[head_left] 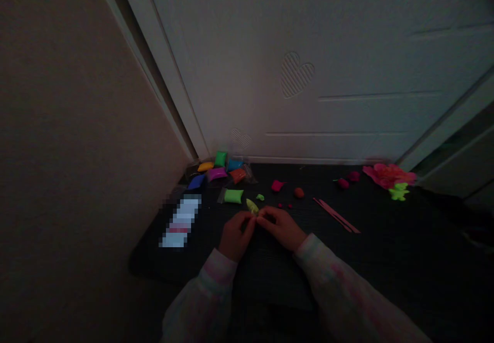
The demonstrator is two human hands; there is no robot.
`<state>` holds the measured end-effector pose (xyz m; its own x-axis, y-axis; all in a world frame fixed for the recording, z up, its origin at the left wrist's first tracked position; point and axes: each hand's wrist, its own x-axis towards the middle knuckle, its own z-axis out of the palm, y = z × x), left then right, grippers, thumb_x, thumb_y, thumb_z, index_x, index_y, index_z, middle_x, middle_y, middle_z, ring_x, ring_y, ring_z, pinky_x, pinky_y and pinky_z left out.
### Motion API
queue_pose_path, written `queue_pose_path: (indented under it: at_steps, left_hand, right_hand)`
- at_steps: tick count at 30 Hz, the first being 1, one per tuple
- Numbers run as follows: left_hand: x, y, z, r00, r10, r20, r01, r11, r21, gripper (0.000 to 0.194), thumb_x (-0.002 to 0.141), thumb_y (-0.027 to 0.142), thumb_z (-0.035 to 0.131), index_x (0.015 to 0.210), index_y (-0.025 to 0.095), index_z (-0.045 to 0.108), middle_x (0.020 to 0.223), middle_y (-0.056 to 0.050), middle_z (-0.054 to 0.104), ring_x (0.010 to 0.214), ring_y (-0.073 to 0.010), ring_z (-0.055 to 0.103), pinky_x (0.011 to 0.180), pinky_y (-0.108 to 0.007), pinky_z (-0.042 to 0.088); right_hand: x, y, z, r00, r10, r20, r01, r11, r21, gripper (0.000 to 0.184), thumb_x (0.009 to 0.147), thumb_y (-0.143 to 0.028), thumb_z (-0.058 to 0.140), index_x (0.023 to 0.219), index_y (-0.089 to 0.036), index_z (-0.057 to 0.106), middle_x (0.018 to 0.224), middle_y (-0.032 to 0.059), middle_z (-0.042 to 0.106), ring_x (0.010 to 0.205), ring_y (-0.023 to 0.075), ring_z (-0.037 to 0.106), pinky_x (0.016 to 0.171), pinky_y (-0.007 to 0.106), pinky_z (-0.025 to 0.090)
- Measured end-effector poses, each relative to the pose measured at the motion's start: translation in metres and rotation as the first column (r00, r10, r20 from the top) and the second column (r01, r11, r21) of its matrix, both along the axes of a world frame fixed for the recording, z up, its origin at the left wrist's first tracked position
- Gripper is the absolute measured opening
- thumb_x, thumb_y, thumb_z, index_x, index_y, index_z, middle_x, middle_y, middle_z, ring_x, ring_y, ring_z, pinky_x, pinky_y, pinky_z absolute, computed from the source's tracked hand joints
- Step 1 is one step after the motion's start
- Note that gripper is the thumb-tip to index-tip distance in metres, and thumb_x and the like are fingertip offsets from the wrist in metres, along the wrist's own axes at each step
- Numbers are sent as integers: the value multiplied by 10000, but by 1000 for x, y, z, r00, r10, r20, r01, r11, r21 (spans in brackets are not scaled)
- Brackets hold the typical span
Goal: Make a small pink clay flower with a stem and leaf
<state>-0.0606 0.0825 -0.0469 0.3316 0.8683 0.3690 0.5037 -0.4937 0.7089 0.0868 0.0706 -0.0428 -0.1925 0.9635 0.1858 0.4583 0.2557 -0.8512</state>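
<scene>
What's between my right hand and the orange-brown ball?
In the head view, two small reddish balls lie on the dark table between your right hand and the orange-brown ball.

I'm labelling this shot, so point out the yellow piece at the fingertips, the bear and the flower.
Yellow piece (pixel 251 205): head view, on its exposed upper part.
Bear (pixel 399 192): head view, on its body.
Flower (pixel 387 174): head view, on its petals.

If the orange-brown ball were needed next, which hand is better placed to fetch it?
Probably the right hand: the orange-brown ball lies ahead of it, farther from the left hand. Both hands meet at the yellow piece, so either may need freeing first.
</scene>
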Motion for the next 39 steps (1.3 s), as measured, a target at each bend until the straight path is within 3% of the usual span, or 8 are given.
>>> queue_pose_path:
  at_steps: [7,16,21,25,29,33,35,39]
  left_hand:
    - [0,0,-2,999,25,-27,-23,997,78,99,706,183,462,639,158,530,595,10,560,554,-96,529,540,-197,416]
    - [0,0,-3,995,102,-13,-97,973,208,131,714,182,433,598,165,493,575,3,520,568,-113,501,552,-227,405]
    - [0,0,-3,998,59,0,-57,964,261,124,718,187,439,610,170,496,611,-12,536,617,-130,507,598,-256,415]
    - [-3,-2,-2,998,24,62,-40,961,275,103,738,201,449,660,175,511,675,-25,548,702,-141,514,688,-285,422]
    - [-5,5,-2,863,225,452,-228,972,-50,241,710,274,535,933,184,518,975,-63,534,938,-170,491,821,-319,402]
    - [-1,13,0,634,347,691,199,790,-580,377,647,329,609,968,152,520,956,-71,589,850,-168,565,698,-280,454]
    - [1,14,2,573,377,728,326,710,-624,373,585,331,663,875,122,557,845,-64,623,762,-165,585,644,-272,459]
    - [2,11,6,541,378,751,355,708,-611,352,532,312,707,796,114,585,754,-42,640,716,-155,595,666,-278,462]
  right_hand:
    - [0,-2,0,983,-144,117,131,985,112,95,771,-212,451,707,-168,506,619,-9,524,562,97,485,528,213,384]
    - [-8,-13,6,950,-103,294,21,963,270,212,743,-119,454,854,-186,622,854,95,603,806,206,536,740,367,407]
    - [-13,-14,-2,968,-129,216,65,957,282,257,771,-130,430,952,-182,604,1071,109,579,975,218,525,842,387,399]
    - [-11,-8,-4,990,-110,86,87,966,242,250,778,-122,420,902,-210,618,932,49,632,890,142,570,811,286,440]
    - [-5,-4,1,988,-147,-53,154,972,178,221,779,-161,431,823,-230,637,878,28,635,857,139,578,782,291,451]
    - [-1,-3,5,982,-126,-140,141,985,100,198,765,-186,459,790,-231,651,867,19,643,853,141,584,782,287,447]
    - [-1,-3,5,978,-130,-163,141,988,62,170,745,-204,494,789,-225,657,870,25,649,846,151,587,787,294,441]
    - [-1,-2,5,967,-145,-210,146,989,-14,142,711,-251,548,779,-213,667,852,31,659,837,169,588,792,307,430]
